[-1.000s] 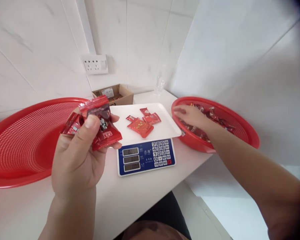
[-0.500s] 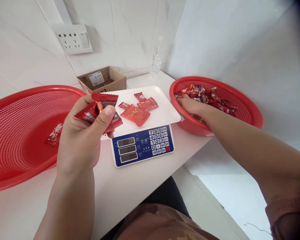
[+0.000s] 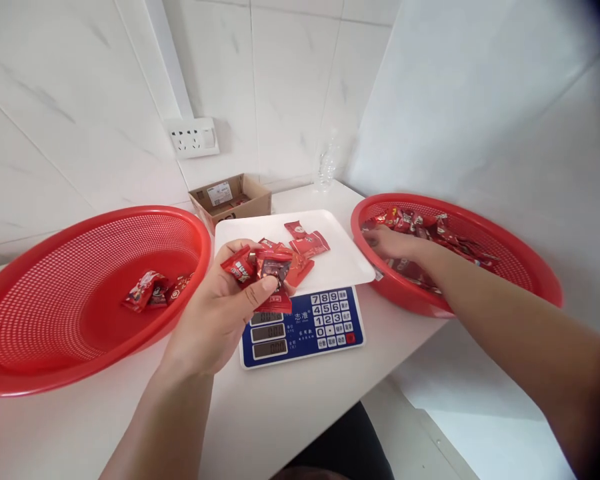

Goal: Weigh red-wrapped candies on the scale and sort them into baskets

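Observation:
Several red-wrapped candies [image 3: 275, 272] are pinched between the thumb and fingers of my left hand [image 3: 225, 310], above the near left part of the scale's white tray [image 3: 337, 263]. More red packets [image 3: 310, 245] lie on that tray, some partly hidden behind my left hand. Below it is the scale's blue panel [image 3: 305, 330] with keys and displays. My right hand [image 3: 387, 243] reaches inside the right red basket [image 3: 525, 287], among many wrapped candies [image 3: 443, 233]; its fingertips are hidden there.
To the left stands another red basket [image 3: 30, 267] holding a few wrapped candies [image 3: 153, 291]. Behind the scale are an open cardboard box [image 3: 250, 202] and a clear plastic bottle [image 3: 327, 163]. A socket panel [image 3: 195, 138] is on the tiled wall.
My left hand has moved right with the candies, from beside the tray to over its near edge and the displays. My right hand stays in the right basket. The view has tilted up.

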A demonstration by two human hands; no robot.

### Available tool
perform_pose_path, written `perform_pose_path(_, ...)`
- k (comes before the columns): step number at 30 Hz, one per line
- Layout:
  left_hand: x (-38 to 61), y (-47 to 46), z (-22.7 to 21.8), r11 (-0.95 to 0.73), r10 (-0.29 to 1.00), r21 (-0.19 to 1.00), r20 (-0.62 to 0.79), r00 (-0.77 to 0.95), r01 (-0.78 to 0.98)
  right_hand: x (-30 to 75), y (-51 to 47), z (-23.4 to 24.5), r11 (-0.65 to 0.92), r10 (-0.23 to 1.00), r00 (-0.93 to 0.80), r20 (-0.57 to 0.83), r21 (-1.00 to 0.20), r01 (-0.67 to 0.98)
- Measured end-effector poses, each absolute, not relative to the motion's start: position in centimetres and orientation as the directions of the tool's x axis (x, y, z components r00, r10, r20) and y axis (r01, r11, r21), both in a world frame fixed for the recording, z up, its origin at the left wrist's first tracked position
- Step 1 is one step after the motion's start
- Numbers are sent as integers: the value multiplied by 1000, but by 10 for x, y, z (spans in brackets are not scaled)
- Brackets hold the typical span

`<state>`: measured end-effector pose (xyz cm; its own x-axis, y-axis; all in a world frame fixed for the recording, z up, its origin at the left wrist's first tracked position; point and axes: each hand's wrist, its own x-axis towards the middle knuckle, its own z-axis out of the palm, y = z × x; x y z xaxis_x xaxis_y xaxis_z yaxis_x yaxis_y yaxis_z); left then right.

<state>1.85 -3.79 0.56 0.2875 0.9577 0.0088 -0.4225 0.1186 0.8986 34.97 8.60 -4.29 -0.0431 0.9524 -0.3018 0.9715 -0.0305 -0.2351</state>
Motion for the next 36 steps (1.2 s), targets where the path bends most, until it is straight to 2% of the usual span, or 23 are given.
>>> perform_pose_path(7, 21, -35, 1, 71, 955, 906, 59, 292, -418, 350, 85, -44, -73, 945, -10, -328, -238, 969)
perform_pose_path(17, 16, -53, 11, 188, 875, 860, 73, 478, -475, 341, 80, -37, -117, 936, 28, -351, -235, 965)
perform_pose_path(27, 14, -53, 13, 201, 878, 883, 30, 478, -424, 340, 78, -34, -149, 928, 45, -371, -256, 955)
perform_pose_path(32, 16, -53, 14, 153, 898, 913, 32, 439, -377, 337, 77, -32, -155, 930, 53, -363, -257, 954)
perform_pose_path(36, 14, -45, 9, -24, 945, 961, 111, 307, -275, 340, 79, -34, -144, 933, 43, -358, -258, 955)
